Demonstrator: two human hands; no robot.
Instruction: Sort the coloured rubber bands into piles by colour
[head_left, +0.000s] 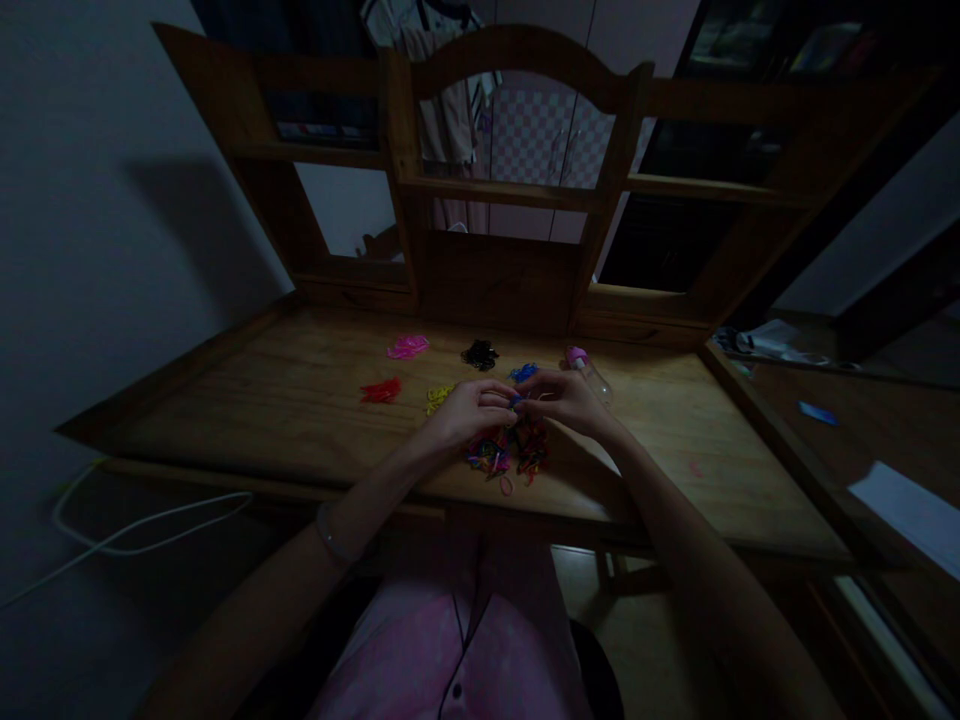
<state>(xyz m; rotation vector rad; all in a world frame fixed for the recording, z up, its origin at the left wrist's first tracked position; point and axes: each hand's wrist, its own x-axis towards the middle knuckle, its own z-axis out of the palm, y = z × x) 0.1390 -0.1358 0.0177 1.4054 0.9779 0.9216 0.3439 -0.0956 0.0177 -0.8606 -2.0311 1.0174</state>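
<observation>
My left hand (469, 408) and my right hand (564, 400) meet over a mixed-colour pile of small rubber bands (491, 455). Their fingertips are closed together on a blue rubber band (515, 401), which is partly hidden between them. Just beyond my right hand lies a small heap of blue rubber bands (523, 372). Yellow rubber bands (437, 399) sit beside my left hand, which covers part of them. One loose pinkish band (506, 486) lies in front of the mixed pile.
Separate heaps of red bands (381, 390), pink bands (408, 347) and black bands (480, 354) lie on the wooden desk (285, 390). A clear bottle with a pink top (592, 375) lies behind my right hand. A wooden shelf (499, 270) borders the back.
</observation>
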